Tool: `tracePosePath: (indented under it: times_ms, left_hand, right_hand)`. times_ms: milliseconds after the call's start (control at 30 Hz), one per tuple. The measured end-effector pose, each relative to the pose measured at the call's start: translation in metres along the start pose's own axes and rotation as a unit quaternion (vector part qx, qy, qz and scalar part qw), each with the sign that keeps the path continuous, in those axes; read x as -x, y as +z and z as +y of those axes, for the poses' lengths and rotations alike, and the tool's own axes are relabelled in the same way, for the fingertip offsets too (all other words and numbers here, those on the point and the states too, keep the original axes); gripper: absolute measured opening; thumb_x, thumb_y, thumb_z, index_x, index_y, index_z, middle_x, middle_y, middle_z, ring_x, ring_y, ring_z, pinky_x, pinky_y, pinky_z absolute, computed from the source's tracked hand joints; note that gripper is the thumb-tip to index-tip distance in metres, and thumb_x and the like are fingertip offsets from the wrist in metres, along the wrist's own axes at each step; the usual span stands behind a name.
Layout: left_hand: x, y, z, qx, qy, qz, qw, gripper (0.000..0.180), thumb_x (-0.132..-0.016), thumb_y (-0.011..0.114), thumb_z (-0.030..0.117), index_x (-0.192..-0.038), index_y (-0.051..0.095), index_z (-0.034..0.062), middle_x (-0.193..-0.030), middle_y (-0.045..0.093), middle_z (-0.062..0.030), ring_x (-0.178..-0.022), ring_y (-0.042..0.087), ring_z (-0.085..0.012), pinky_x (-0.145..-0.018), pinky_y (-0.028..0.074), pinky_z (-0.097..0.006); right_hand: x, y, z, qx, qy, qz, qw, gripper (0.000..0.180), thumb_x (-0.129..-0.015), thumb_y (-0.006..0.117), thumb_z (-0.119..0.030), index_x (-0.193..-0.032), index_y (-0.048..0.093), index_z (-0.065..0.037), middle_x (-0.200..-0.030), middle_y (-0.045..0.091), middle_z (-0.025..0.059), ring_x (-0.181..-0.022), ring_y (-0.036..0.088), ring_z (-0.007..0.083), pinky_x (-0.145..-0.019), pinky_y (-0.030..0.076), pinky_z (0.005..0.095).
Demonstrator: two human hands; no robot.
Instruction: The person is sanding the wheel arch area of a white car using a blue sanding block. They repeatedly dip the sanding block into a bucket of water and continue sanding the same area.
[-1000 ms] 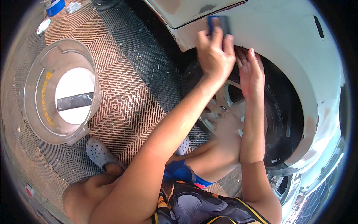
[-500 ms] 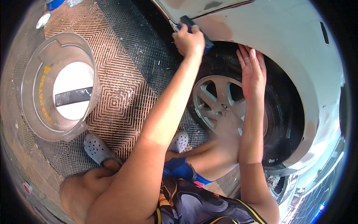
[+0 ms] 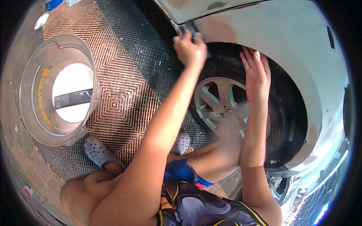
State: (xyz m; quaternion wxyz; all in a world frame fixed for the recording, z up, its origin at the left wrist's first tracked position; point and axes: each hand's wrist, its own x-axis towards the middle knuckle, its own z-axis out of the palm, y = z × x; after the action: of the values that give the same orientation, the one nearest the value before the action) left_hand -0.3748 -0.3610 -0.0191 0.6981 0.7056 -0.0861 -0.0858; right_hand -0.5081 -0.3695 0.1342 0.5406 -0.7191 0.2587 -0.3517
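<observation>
My left hand (image 3: 189, 48) grips a small dark blue sanding block (image 3: 187, 28) pressed against the lower edge of a white car fender (image 3: 286, 41), left of the wheel arch. Dull sanded patches show on the fender near the block. My right hand (image 3: 257, 73) lies flat and open on the black tyre (image 3: 292, 124), fingers pointing up toward the arch. The silver alloy wheel (image 3: 220, 107) sits between my two forearms.
A clear plastic bucket (image 3: 41, 124) with a dark strip lying in it stands on the ribbed floor tiles (image 3: 120, 86) at left. My knees and grey clogs (image 3: 98, 151) are tucked below the wheel. A blue object (image 3: 52, 3) lies at the top left.
My left hand has slid the block leftward and down along the fender, from above the tyre to the arch's left end. The right hand stays on the tyre.
</observation>
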Motion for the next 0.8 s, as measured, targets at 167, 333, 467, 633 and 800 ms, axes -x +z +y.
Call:
tracePosePath:
  times_ms: [167, 333, 467, 633, 800]
  left_hand:
    - [-0.011, 0.004, -0.026, -0.016, -0.043, 0.013, 0.999, 0.057, -0.088, 0.073, 0.028, -0.141, 0.06, 0.0118, -0.112, 0.057, -0.0185, -0.106, 0.06, -0.0363, -0.091, 0.052, -0.047]
    - [-0.02, 0.002, -0.032, 0.02, -0.047, 0.056, 0.997, 0.044, -0.089, 0.074, 0.021, -0.131, 0.065, 0.0111, -0.113, 0.063, -0.0161, -0.109, 0.063, -0.0353, -0.092, 0.051, -0.047]
    - [-0.026, -0.001, -0.032, 0.026, -0.055, 0.048, 0.997, 0.042, -0.089, 0.074, 0.021, -0.13, 0.066, 0.0099, -0.113, 0.062, -0.0181, -0.107, 0.063, -0.0365, -0.091, 0.052, -0.047]
    - [-0.023, 0.007, -0.021, 0.055, -0.048, 0.061, 0.995, 0.035, -0.088, 0.074, 0.021, -0.119, 0.073, 0.004, -0.107, 0.062, -0.0215, -0.099, 0.063, -0.0375, -0.091, 0.05, -0.046]
    - [-0.025, 0.009, -0.034, 0.016, -0.001, 0.087, 0.996, 0.037, -0.088, 0.071, 0.022, -0.121, 0.073, 0.007, -0.097, 0.063, -0.0212, -0.095, 0.062, -0.0379, -0.086, 0.051, -0.046]
  right_hand:
    - [-0.002, -0.005, 0.005, 0.011, -0.006, 0.008, 1.0, 0.056, -0.103, 0.06, -0.027, -0.145, 0.043, 0.006, -0.148, 0.048, 0.02, -0.143, 0.043, 0.0322, -0.122, 0.031, 0.0461]
    - [-0.003, -0.008, 0.002, -0.01, 0.014, -0.001, 1.0, 0.058, -0.102, 0.062, -0.028, -0.145, 0.042, 0.006, -0.148, 0.047, 0.0203, -0.142, 0.044, 0.0322, -0.122, 0.031, 0.0461]
    - [-0.004, -0.01, 0.005, -0.007, 0.014, -0.008, 1.0, 0.059, -0.102, 0.063, -0.027, -0.146, 0.042, 0.006, -0.148, 0.047, 0.0199, -0.142, 0.044, 0.0318, -0.122, 0.031, 0.0458]
    - [-0.004, -0.01, 0.005, -0.001, 0.013, -0.006, 1.0, 0.059, -0.102, 0.063, -0.026, -0.146, 0.042, 0.006, -0.148, 0.047, 0.019, -0.142, 0.044, 0.0314, -0.122, 0.032, 0.0455]
    - [-0.005, -0.008, 0.006, -0.016, 0.012, -0.017, 1.0, 0.059, -0.102, 0.064, -0.027, -0.146, 0.042, 0.005, -0.148, 0.047, 0.0184, -0.142, 0.044, 0.0308, -0.122, 0.032, 0.0451]
